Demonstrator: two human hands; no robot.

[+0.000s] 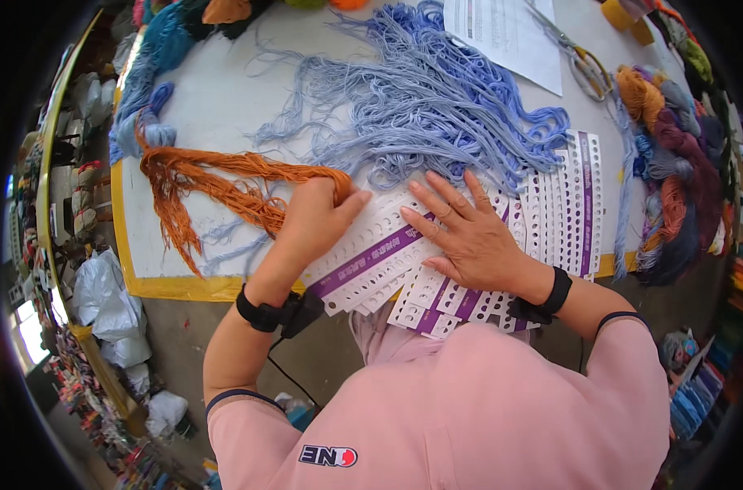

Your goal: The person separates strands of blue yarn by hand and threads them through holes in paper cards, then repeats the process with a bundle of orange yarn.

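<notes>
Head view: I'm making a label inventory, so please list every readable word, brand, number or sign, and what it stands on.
Punched cards: pale characters on purple bands; I don't copy out printed words.
Badge on the pink shirt: large lettering with a red mark; likewise not copied.
White paper sheet: printed lines, too small to read.

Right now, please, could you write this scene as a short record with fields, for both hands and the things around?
Left hand: closed around an orange thread bundle
Right hand: palm down, fingers spread, on punched white cards
Cards: purple-banded, overlapping, some past the table's yellow edge
Blue thread: loose pile beyond the hands
Scissors: upper right, beside a printed sheet
Far right: multicoloured thread bundles
</notes>
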